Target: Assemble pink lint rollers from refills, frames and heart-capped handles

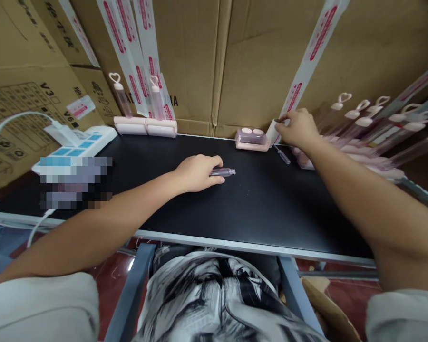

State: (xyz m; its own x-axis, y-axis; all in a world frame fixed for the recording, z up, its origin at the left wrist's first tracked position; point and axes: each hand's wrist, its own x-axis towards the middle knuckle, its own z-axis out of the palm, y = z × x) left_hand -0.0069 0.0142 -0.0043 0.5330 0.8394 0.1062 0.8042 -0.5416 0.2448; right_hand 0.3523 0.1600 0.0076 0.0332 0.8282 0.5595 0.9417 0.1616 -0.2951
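L hand [199, 174] holds a short translucent purple-grey plastic cylinder [224, 172] btwn thumb & fingers, over the flat black tabletop [264, 213]. R hand [300, 128] is at the rim of a small white open-topped container [272, 134], can't tell if gripping; pale-pink plastic case w/ 2 round knobs [252, 146] just beside.

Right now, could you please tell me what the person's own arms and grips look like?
The left arm and right arm are bare below a loose, plain pale grey left sleeve and matching right sleeve. The left grip and right grip are ungloved; no watch or bracelet shows on either wrist.
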